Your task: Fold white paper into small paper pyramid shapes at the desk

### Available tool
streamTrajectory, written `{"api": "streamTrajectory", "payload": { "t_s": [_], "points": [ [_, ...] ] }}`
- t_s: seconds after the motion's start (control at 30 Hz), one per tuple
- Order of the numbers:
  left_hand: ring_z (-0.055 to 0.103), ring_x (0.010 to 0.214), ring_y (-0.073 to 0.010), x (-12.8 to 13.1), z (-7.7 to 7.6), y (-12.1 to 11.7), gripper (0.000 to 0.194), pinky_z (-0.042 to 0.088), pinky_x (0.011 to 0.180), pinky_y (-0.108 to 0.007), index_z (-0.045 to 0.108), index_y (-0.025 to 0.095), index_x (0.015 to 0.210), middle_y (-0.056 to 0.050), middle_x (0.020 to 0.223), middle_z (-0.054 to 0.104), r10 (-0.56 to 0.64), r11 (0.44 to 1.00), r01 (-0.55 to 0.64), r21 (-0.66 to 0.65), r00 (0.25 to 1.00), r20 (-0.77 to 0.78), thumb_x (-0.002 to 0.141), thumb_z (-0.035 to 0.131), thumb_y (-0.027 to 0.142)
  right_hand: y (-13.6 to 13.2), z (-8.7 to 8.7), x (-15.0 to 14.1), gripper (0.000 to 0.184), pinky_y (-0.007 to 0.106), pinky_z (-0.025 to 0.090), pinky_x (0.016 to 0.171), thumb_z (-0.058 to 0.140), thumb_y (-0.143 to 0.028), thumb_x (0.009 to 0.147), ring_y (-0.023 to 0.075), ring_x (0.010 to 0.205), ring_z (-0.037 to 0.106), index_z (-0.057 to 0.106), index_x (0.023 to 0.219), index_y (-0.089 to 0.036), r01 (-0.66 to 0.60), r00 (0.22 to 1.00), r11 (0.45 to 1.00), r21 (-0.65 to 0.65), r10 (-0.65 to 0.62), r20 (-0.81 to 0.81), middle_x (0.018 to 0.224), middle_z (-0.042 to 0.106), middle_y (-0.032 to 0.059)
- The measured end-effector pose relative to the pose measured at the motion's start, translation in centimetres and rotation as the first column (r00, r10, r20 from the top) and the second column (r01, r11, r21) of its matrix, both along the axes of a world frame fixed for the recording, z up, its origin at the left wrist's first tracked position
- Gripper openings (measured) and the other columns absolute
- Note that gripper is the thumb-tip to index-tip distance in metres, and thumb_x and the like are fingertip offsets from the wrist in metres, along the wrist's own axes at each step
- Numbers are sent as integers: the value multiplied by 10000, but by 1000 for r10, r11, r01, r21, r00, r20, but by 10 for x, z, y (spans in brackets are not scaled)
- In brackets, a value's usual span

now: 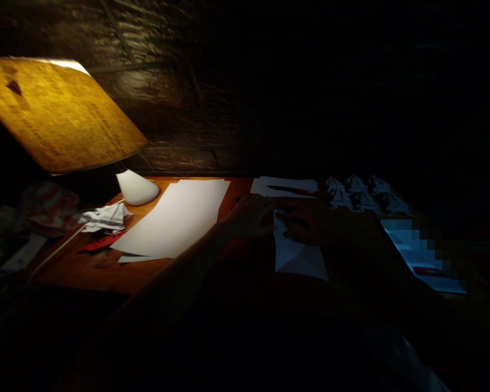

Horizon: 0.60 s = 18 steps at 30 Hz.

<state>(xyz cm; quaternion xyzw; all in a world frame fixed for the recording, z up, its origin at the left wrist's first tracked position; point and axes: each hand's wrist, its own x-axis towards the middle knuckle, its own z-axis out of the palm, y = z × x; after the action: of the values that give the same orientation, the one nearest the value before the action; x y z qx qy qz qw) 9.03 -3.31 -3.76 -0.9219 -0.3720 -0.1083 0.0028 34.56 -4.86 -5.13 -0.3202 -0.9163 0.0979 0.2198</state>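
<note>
A creased white sheet of paper [301, 264] lies on the table in front of me, with fold lines running across its near half. On its far left corner is my left hand [253, 215], fingers bent and gripping the edge. My right hand [302, 222] bears on the far part of the same sheet, its fingers curled and pressed against the paper. Deep shadow covers both hands, so the exact finger contact is hard to see. Behind them, a knife [286, 189] with a dark blade and red handle rests on another white sheet [261, 185].
Several folded paper shapes [355, 193] stand in rows at the back right. A glowing blue screen [416, 250] is on the right. Blank sheets [183, 218] lie left of my arm, beside a red object [102, 242], crumpled folded paper [106, 216] and a lamp with a yellow shade [65, 114].
</note>
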Motion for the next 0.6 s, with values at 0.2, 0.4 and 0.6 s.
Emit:
{"api": "streamTrajectory", "payload": {
  "t_s": [0.2,0.4,0.6],
  "points": [
    [563,1272,-337,-1,-1,0,533,403,1080,-523,558,206,1334,-112,1393,636,-8,1000,8,14,1000,-18,903,662,501,-1,0,-3,365,474,486,1012,694,-392,896,289,1189,628,699,1226,-235,7,998,1000,-14,-6,60,1329,688,99],
    [577,1241,-331,-1,-4,1,542,429,1050,-511,560,211,1328,-102,1373,645,2,1000,-2,31,1000,0,892,681,509,-4,8,-6,354,416,463,922,660,-402,912,282,1100,627,693,1203,-203,43,990,999,-30,-38,132,1216,718,105],
    [572,1255,-326,-1,-3,1,545,431,1043,-507,553,208,1333,-106,1393,633,4,1000,-4,19,1000,-17,904,679,520,-3,13,-7,276,381,446,886,522,-335,996,240,1011,644,724,1107,-184,8,994,1000,-3,-7,110,1169,744,99]
  ]
}}
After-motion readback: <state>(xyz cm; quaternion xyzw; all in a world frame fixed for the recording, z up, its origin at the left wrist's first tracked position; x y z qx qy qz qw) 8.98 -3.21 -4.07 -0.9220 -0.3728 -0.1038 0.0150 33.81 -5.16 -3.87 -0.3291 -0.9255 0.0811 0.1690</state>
